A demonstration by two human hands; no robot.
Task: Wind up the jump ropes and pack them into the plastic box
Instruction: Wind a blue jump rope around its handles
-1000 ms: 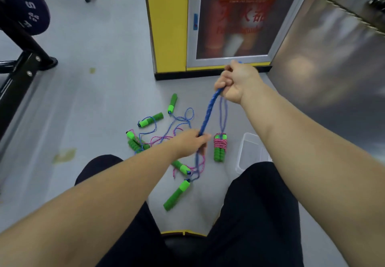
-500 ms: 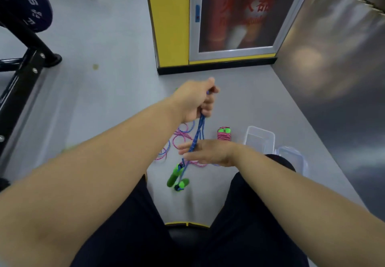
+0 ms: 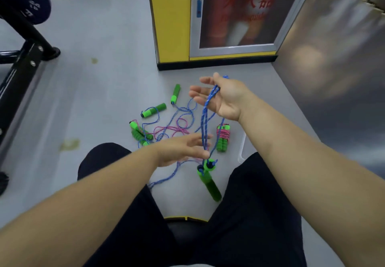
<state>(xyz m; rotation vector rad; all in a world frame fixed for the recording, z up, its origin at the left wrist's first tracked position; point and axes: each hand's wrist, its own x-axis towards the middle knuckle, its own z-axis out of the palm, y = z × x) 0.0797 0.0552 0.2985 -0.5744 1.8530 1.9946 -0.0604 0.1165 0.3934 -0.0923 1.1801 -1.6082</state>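
The right hand (image 3: 227,100) is raised, palm turned inward, fingers spread and nearly straight. It grips nothing. A doubled length of the blue jump rope (image 3: 205,119) is draped over it, crossing the palm and hanging straight down.

The left hand (image 3: 179,149) sits lower, blurred by motion, with its fingers stretched out flat toward the hanging strands. The fingertips are at the rope, but the blur hides whether they actually touch it.

Below the left hand the rope ends in its two green foam handles (image 3: 209,183), side by side between the person's knees. Whether they rest on the grey floor (image 3: 104,100) or dangle just above it cannot be told.

Just right of the strands, a wound jump rope (image 3: 223,136) lies on the floor, pink cord wrapped round its paired green handles. Beside it, only a pale edge of the plastic box (image 3: 242,146) shows past the right forearm.

Farther out, loose ropes (image 3: 177,128), pink and blue, lie tangled on the floor with several green handles scattered around them.

Beyond stand a yellow column (image 3: 170,17) and a fire extinguisher cabinet (image 3: 235,17). A black rack (image 3: 20,64) stands at the left.
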